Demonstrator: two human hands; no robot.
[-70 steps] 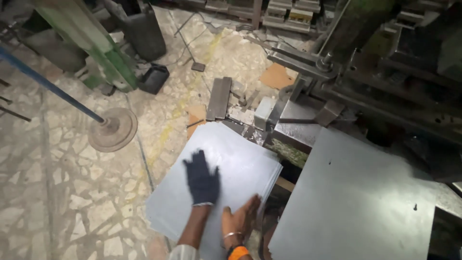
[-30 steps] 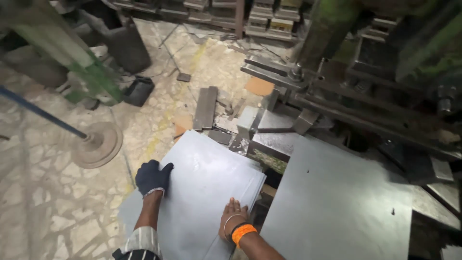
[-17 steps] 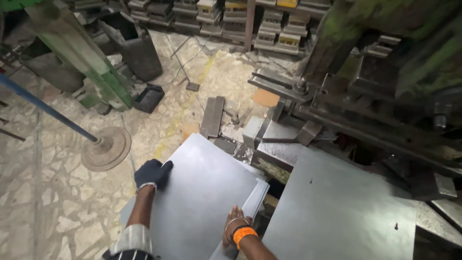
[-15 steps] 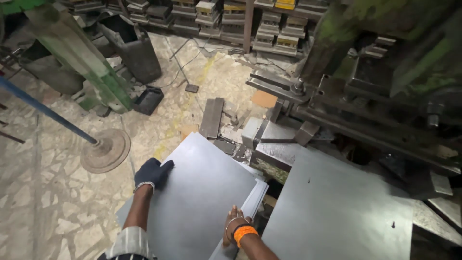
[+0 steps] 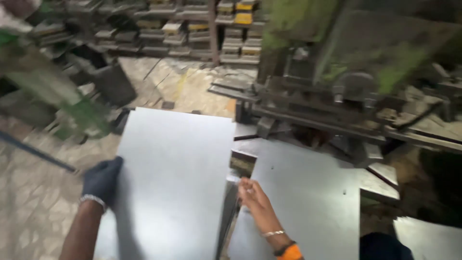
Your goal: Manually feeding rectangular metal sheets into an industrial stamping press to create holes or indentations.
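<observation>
A large grey metal sheet (image 5: pixel 175 178) is up off the stack, tilted, its far edge toward the press machine (image 5: pixel 337 96). The left hand (image 5: pixel 102 180), in a dark glove, is clamped on the sheet's left edge. The bare right hand (image 5: pixel 251 192) curls its fingers over the right edge, just beside another flat sheet (image 5: pixel 308 202) lying on the machine's worktop. More sheet edges show beneath, between the two. To my eye the lift goes best with both grips level so the panel doesn't flex or twist, and with the bare fingers kept off the sharp corner. Stacked metal blocks (image 5: pixel 240 29) fill the shelves behind; the stone floor (image 5: pixel 33 202) lies to the left.
</observation>
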